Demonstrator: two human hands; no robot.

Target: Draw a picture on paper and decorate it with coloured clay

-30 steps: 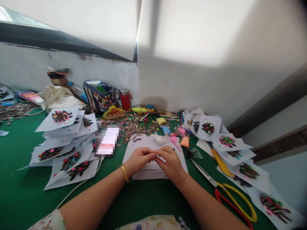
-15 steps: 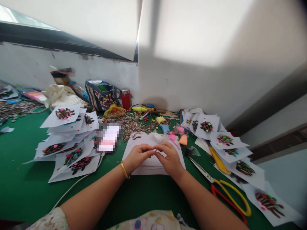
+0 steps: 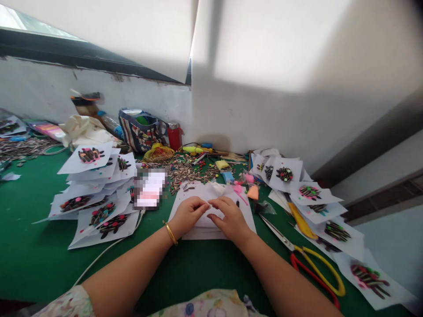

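My left hand [image 3: 189, 216] is over the white paper sheets [image 3: 198, 233], its thumb and index finger pressed together. Whatever sits in that pinch is too small to make out. Facing it across a narrow gap is my right hand [image 3: 230, 219], its thumb parted from its fingers, with nothing plainly held. Just beyond the hands on the paper lie a white lump in clear wrap [image 3: 218, 189], a few sunflower seeds [image 3: 190, 187] and a small dark piece [image 3: 237, 204]. Pink strips of clay [image 3: 240, 196] rest at the sheet's right edge.
Scissors [image 3: 294, 248] and a yellow-handled tool [image 3: 302, 222] lie right. Papers with seed figures are stacked left [image 3: 99, 193] and right [image 3: 313, 193]. A phone [image 3: 150, 189] with a cable, scattered seeds [image 3: 185, 171], an orange clay packet [image 3: 253, 192] and a red flask [image 3: 174, 136] stand around.
My hands have drawn slightly apart; a small white bit seen between their fingertips no longer shows clearly. My right thumb has opened away from its fingers. The small dark piece is now visible.
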